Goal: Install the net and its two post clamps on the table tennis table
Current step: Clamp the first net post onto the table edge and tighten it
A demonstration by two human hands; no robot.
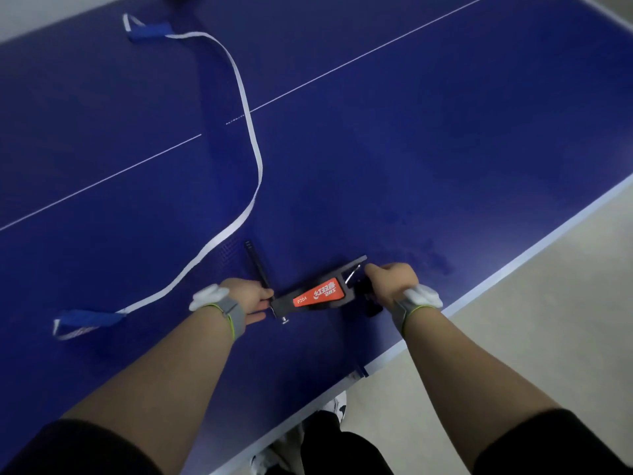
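From here I see the bench [445,149] as a smooth, matt blue board with thin painted white lines. The post clamp [317,296] looks like dark matt metal with a glossy orange label and a shiny bare-metal screw [284,320]. The net [239,138] is limp dark mesh edged in white woven cloth tape.

Blue worktop over a pale floor

A deep blue worktop [445,132] with thin white lines and a pale edge band is filling most of the view, its surface catching soft, dim, even light. Plain beige floor [548,320] is showing along the right and lower right, and a paler strip of floor is lying at the upper left corner.
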